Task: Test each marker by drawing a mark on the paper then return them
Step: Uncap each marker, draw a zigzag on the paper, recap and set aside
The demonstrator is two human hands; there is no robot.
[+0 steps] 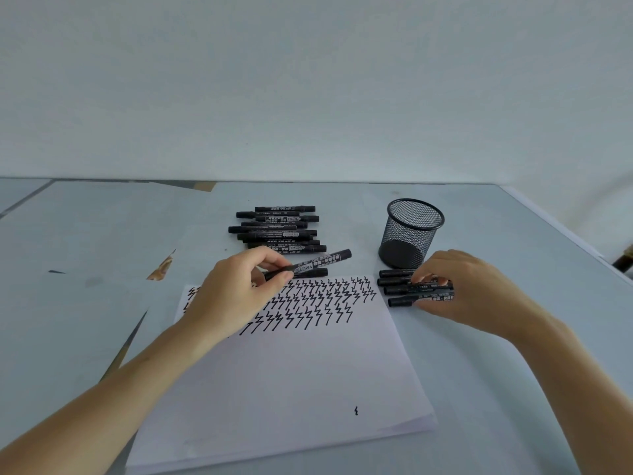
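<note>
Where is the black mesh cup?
The mesh cup stands upright on the table's far right, behind the right hand and right of the marker pile.

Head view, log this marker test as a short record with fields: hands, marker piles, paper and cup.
left hand: holds one marker above the paper's top edge
right hand: fingers on the right pile beside the paper
back pile: markers lying behind the paper
paper: rows of zigzag marks across the top, one small mark lower right
cup: black mesh, upright, no markers visible inside
</note>
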